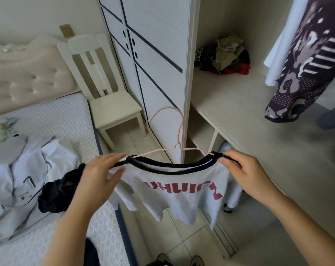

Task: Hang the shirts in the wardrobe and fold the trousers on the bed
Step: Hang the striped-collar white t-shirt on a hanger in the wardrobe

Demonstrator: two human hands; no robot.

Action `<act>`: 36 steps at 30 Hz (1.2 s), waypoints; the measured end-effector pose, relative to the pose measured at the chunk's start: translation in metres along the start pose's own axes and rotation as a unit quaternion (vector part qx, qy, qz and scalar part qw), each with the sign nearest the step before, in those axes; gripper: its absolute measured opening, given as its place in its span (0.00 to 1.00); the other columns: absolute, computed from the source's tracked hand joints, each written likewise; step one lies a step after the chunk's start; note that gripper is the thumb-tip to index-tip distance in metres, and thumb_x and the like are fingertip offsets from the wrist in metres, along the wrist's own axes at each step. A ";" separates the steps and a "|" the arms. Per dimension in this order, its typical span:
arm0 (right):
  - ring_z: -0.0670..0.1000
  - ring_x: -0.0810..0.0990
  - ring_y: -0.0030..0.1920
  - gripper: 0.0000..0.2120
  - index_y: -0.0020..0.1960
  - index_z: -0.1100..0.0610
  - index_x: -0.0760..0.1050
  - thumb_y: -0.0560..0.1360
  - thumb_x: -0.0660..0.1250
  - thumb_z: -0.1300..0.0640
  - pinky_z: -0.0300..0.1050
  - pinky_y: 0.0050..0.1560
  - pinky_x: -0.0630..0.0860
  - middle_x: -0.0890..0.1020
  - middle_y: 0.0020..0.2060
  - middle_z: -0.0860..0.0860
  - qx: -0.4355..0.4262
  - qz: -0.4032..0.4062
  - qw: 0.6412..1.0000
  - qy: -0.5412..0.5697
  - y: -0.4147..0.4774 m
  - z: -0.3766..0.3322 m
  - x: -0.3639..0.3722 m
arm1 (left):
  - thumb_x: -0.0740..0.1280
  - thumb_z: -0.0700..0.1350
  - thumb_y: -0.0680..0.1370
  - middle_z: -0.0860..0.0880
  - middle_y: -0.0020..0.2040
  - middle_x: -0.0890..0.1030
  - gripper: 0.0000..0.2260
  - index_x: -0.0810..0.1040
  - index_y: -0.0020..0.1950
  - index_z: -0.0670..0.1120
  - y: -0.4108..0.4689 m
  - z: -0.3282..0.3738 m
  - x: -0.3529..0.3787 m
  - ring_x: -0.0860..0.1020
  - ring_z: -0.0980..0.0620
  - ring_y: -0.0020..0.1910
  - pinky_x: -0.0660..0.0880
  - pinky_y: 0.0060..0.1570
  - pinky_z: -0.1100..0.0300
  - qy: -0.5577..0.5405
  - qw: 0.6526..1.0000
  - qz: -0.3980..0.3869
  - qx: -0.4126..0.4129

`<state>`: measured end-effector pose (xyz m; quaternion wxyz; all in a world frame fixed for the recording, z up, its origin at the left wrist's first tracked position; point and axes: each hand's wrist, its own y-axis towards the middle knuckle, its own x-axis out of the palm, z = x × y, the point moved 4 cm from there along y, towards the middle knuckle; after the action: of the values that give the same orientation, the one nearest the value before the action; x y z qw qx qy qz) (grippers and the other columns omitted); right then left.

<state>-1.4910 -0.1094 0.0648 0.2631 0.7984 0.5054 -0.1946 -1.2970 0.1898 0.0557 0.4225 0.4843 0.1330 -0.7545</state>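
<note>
- Head view, progress: a patterned garment (307, 64) and something white behind it already hung inside the open wardrobe (230, 104), so part of the hanging looked done.
- A white T-shirt (178, 187) with red letters and a dark neck band sat on a pink hanger (179, 121), held up in the air in front of the wardrobe, between the bed (66, 116) and the shelf; it was not yet on a rail.
- On the bed lay a crumpled pale garment (18, 169) and a dark garment (57, 192), both unfolded, so folding seemed left to do. Whether either was trousers could not be told.
- A heap of clothes (226, 54) lay at the back of the wardrobe shelf.
- Head view, hands: the left hand (103, 175) was at the shirt's left shoulder, its fingers (116, 158) blurred but apparently pinching the cloth there over the hanger's arm.
- The right hand (245, 173) gripped the other shoulder, its fingers (230, 162) curled round the neck band and the hanger's end.
- The hook pointed away from the person, free of both hands.
</note>
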 end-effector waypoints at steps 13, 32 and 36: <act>0.40 0.76 0.59 0.16 0.65 0.52 0.76 0.78 0.66 0.61 0.33 0.60 0.72 0.78 0.57 0.42 -0.030 -0.053 0.997 -0.047 0.004 0.008 -0.004 | 0.62 0.47 0.80 0.51 0.34 0.78 0.14 0.83 0.46 0.40 0.015 0.066 0.037 0.74 0.56 0.36 0.70 0.67 0.50 -0.037 0.980 0.142 0.134; 0.45 0.75 0.34 0.08 0.53 0.52 0.81 0.79 0.63 0.58 0.41 0.43 0.75 0.78 0.31 0.47 0.066 -0.101 0.976 0.183 0.086 -0.028 0.021 | 0.58 0.56 0.82 0.56 0.50 0.81 0.17 0.82 0.55 0.49 0.143 0.029 0.040 0.79 0.57 0.50 0.78 0.55 0.48 -0.160 0.972 -0.001 0.172; 0.53 0.67 0.34 0.10 0.49 0.51 0.83 0.80 0.63 0.58 0.49 0.39 0.68 0.72 0.31 0.57 0.104 -0.061 0.977 0.178 0.091 -0.036 0.020 | 0.60 0.55 0.82 0.63 0.51 0.80 0.11 0.81 0.56 0.54 0.175 0.031 0.049 0.79 0.61 0.52 0.77 0.54 0.61 -0.179 0.954 -0.053 0.236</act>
<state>-1.3981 -0.1046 0.1020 0.0723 0.8109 0.5690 -0.1161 -1.1903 0.0398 0.0664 0.2727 0.4191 -0.1013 -0.8601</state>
